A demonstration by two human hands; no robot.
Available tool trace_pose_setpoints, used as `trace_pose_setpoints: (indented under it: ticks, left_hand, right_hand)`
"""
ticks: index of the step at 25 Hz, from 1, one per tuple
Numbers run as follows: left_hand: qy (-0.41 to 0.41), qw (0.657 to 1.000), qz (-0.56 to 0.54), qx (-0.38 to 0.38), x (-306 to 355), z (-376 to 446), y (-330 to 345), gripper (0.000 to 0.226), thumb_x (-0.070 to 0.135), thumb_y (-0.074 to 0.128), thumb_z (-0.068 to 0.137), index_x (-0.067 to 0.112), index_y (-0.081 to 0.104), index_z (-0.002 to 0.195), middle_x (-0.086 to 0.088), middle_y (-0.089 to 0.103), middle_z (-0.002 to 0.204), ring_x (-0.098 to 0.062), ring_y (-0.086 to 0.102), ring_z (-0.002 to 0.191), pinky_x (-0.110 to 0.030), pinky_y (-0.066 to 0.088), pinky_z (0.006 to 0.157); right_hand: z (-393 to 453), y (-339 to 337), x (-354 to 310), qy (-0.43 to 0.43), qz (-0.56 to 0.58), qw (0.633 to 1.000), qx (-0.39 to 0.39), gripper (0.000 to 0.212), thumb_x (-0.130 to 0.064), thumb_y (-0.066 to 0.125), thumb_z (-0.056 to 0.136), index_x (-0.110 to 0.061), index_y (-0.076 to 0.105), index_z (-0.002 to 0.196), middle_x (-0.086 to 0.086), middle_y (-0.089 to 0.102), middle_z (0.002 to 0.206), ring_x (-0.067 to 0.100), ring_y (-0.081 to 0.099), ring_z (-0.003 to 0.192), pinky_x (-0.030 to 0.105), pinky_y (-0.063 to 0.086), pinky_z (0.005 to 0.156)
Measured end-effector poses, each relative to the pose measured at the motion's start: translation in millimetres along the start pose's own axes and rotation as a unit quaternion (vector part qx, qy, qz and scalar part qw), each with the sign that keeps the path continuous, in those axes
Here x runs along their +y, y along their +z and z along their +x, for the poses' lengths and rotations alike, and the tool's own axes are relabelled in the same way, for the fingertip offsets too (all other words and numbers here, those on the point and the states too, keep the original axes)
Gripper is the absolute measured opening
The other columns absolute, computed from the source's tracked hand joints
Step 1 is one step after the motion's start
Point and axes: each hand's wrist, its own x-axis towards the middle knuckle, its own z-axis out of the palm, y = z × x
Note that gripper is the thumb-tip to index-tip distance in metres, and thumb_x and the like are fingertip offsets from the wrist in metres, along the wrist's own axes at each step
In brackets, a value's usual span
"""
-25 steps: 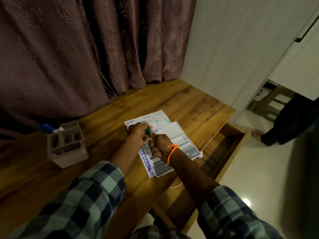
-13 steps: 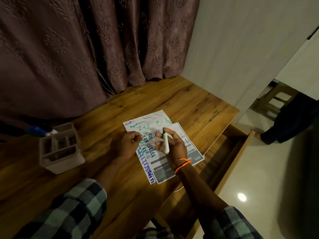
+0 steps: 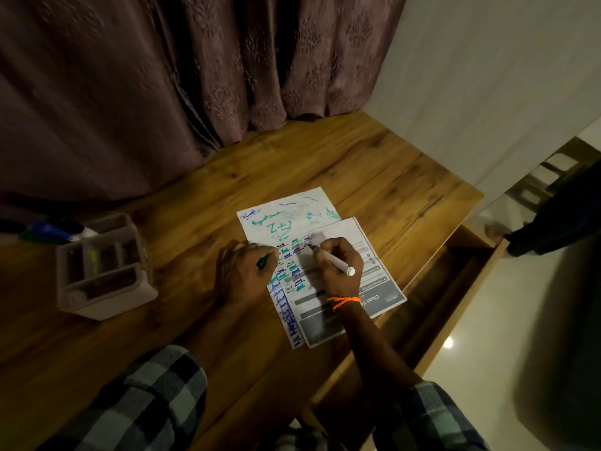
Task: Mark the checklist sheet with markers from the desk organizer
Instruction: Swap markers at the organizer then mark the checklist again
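Note:
The checklist sheet (image 3: 374,281) lies on the wooden desk (image 3: 357,164), overlapping a scribbled white paper (image 3: 292,219) with green and blue marks. My right hand (image 3: 338,265) grips a white marker (image 3: 335,262), tip down on the sheet's upper rows. My left hand (image 3: 242,271) rests on the sheet's left edge, fingers curled around the green marker cap (image 3: 265,261). The beige desk organizer (image 3: 104,268) stands to the left, with a marker or two inside its compartments.
A blue and a green marker (image 3: 48,231) lie behind the organizer by the curtain. An open drawer (image 3: 455,281) juts out at the desk's right side. Another person's dark-clad leg (image 3: 553,222) stands on the tiled floor at the right.
My hands pulled the cap off the marker. The left hand kept the cap and settled on the paper. The right hand turned the marker and brought its tip down onto the sheet.

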Motion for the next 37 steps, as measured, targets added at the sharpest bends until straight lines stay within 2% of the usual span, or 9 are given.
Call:
trace_pose_setpoints:
  ticks: [6,9,13,15,21,25,28,31,37]
  left_hand:
    - [0.003,1.000,-0.009,0.011,-1,1,1,0.043,0.055,0.041,0.087,0.029,0.073,0.098,0.010,0.073,0.098,-0.017,0.064,0.094,-0.035,0.041,0.088]
    - [0.004,1.000,-0.008,0.005,2,1,1,0.043,0.055,0.041,0.087,0.028,0.072,0.100,0.009,0.073,0.099,-0.016,0.063,0.094,-0.032,0.037,0.089]
    - [-0.002,1.000,-0.008,0.003,0,1,2,0.047,0.058,0.037,0.086,0.028,0.072,0.100,0.010,0.073,0.099,-0.016,0.062,0.096,-0.034,0.037,0.090]
    - [-0.002,1.000,-0.007,0.001,-2,1,3,0.046,0.057,0.039,0.086,0.028,0.072,0.100,0.010,0.073,0.100,-0.017,0.063,0.097,-0.035,0.038,0.092]
    - [0.002,1.000,-0.021,0.011,2,0,1,0.047,0.055,0.039,0.087,0.025,0.073,0.100,0.007,0.073,0.100,-0.016,0.063,0.095,-0.025,0.029,0.084]
    - [0.005,1.000,-0.024,0.007,3,0,0,0.044,0.053,0.042,0.089,0.024,0.073,0.100,0.006,0.073,0.099,-0.016,0.064,0.094,-0.024,0.029,0.084]
    - [-0.007,1.000,-0.021,0.001,0,0,4,0.050,0.058,0.035,0.087,0.027,0.072,0.100,0.008,0.073,0.100,-0.016,0.063,0.095,-0.033,0.036,0.092]
    - [-0.010,1.000,-0.025,-0.003,0,2,5,0.045,0.056,0.039,0.088,0.028,0.071,0.100,0.009,0.072,0.100,-0.015,0.063,0.095,-0.040,0.041,0.095]
    - [-0.005,0.999,-0.046,-0.007,-4,5,10,0.048,0.058,0.037,0.088,0.026,0.071,0.102,0.007,0.072,0.101,-0.017,0.063,0.095,-0.041,0.046,0.093]
  right_hand:
    - [1,1,0,0.020,-0.019,1.000,-0.012,0.009,-0.008,0.065,0.076,-0.016,0.067,0.073,-0.004,0.067,0.066,0.006,0.059,0.058,0.025,0.049,0.054]
    - [1,0,2,0.021,-0.034,0.999,-0.020,0.007,-0.012,0.066,0.078,-0.017,0.067,0.073,-0.004,0.067,0.066,0.011,0.060,0.059,0.030,0.051,0.056]
    - [1,0,1,0.017,-0.046,0.999,-0.016,0.010,-0.010,0.066,0.080,-0.018,0.066,0.074,-0.009,0.065,0.065,0.003,0.057,0.057,0.023,0.047,0.054]
    - [1,1,0,0.011,-0.053,0.998,-0.014,0.006,-0.013,0.065,0.079,-0.016,0.066,0.074,-0.008,0.065,0.065,0.004,0.057,0.057,0.025,0.047,0.054]
    - [0,0,0,0.003,-0.055,0.998,-0.008,0.005,-0.014,0.065,0.080,-0.011,0.066,0.076,-0.010,0.063,0.065,0.000,0.056,0.057,0.015,0.043,0.052]
    - [1,0,1,0.008,-0.049,0.999,0.000,0.005,-0.009,0.066,0.082,-0.009,0.066,0.077,-0.007,0.064,0.066,0.002,0.057,0.058,0.012,0.042,0.051]
    - [2,1,3,0.013,-0.049,0.999,0.010,0.005,-0.010,0.065,0.082,-0.010,0.066,0.077,-0.003,0.065,0.067,0.006,0.057,0.059,0.018,0.044,0.052]
    - [2,1,3,0.007,-0.048,0.999,0.012,0.007,-0.016,0.063,0.080,-0.011,0.066,0.076,0.000,0.067,0.067,0.007,0.058,0.058,0.022,0.045,0.052]
    - [-2,3,8,-0.055,-0.106,0.992,-0.038,0.011,-0.029,0.064,0.079,-0.018,0.063,0.078,-0.006,0.067,0.066,0.011,0.061,0.057,0.026,0.047,0.051]
